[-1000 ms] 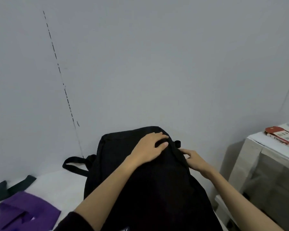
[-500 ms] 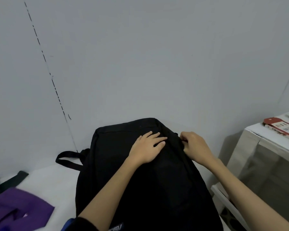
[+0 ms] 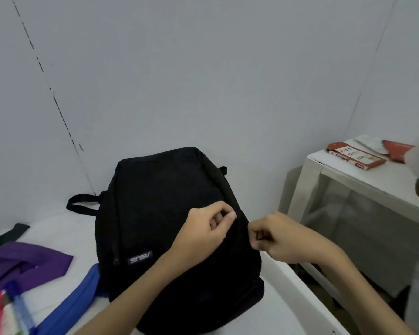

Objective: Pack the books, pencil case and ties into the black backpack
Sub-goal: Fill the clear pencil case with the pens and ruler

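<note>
Backpack (image 3: pixel 160 213) lies shut while your hands pinch its right edge: left hand (image 3: pixel 205 232) on fabric, right hand (image 3: pixel 273 234) likely on a zipper pull. Next, draw the zip open.

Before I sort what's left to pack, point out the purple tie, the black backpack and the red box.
purple tie (image 3: pixel 27 262), head view, on its broad folded middle.
black backpack (image 3: pixel 160 201), head view, on the bare front panel above the logo patch.
red box (image 3: pixel 354 157), head view, on its printed top face.
</note>
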Demonstrator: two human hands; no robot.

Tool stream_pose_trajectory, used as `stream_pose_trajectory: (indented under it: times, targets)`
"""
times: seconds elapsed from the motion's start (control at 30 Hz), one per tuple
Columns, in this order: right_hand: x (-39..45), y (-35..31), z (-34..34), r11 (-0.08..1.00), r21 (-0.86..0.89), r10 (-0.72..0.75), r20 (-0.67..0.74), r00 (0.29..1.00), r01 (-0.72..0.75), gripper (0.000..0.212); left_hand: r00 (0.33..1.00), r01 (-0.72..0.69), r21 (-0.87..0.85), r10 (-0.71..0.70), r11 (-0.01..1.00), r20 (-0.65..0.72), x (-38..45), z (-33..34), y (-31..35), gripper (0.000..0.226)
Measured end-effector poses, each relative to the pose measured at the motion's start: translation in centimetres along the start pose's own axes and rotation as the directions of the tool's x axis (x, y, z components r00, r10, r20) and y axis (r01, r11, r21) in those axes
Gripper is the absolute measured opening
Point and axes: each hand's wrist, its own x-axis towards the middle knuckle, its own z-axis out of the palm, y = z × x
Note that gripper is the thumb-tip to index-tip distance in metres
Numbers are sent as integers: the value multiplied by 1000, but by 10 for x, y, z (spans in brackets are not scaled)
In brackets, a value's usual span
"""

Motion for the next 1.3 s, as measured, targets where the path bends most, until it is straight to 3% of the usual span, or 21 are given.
stream_pose_trajectory:
  times: [0.1, 0.17, 0.27, 0.37, 0.5, 0.57, 0.63, 0.73, 0.83, 0.93, 1.03, 1.2, 1.3]
  targets:
    - [-8, -2, 17, 992, 125, 22, -95, 995, -10, 23, 933, 328, -230, -276, 916, 233, -37, 17, 12, 31]
    - [-11, -3, 32, 977, 209, 65, -142, 988, -34, 28, 885, 456, -321, -386, 830, 258, -41, 25, 10, 40]
    - [-19, -7, 52, 959, 277, 118, -184, 976, -64, 30, 873, 488, -377, -443, 787, 204, -39, 37, 3, 33]
    - [-26, -4, 56, 948, 316, 80, -141, 987, -31, 20, 854, 511, -451, -491, 732, 172, -42, 49, -2, 21]
    - [-32, 6, 55, 968, 249, 34, -39, 999, -23, 40, 829, 526, -541, -537, 656, 155, -49, 55, -1, 14]
    - [-34, 14, 57, 939, 343, 50, -31, 998, -36, 46, 826, 525, -562, -541, 639, 156, -51, 56, 1, 15]
    - [-36, 19, 61, 872, 488, 70, -43, 997, -41, 38, 830, 522, -573, -532, 632, 169, -53, 57, 4, 19]
    - [-32, 18, 66, 791, 611, 156, -150, 976, -32, 35, 840, 508, -568, -520, 648, 158, -56, 59, 5, 20]
    - [-23, 13, 69, 917, 396, 124, -383, 915, 42, 43, 866, 468, -510, -488, 721, 104, -57, 58, 2, 10]
    - [-14, 5, 69, 998, 10, -47, -346, 937, 54, 40, 897, 424, -356, -441, 833, 37, -57, 54, 0, 18]
    - [-8, -1, 66, 966, -259, -88, -308, 947, 5, 28, 903, 422, -237, -430, 875, 17, -59, 47, -7, 19]
    - [-3, 3, 72, 941, -338, -166, -393, 904, 26, 21, 931, 365, -74, -362, 928, 47, -73, 33, -15, 23]
    - [-8, 18, 67, 966, -253, -71, -462, 884, -55, 19, 971, 216, 69, -222, 974, 86, -86, 9, -9, 27]
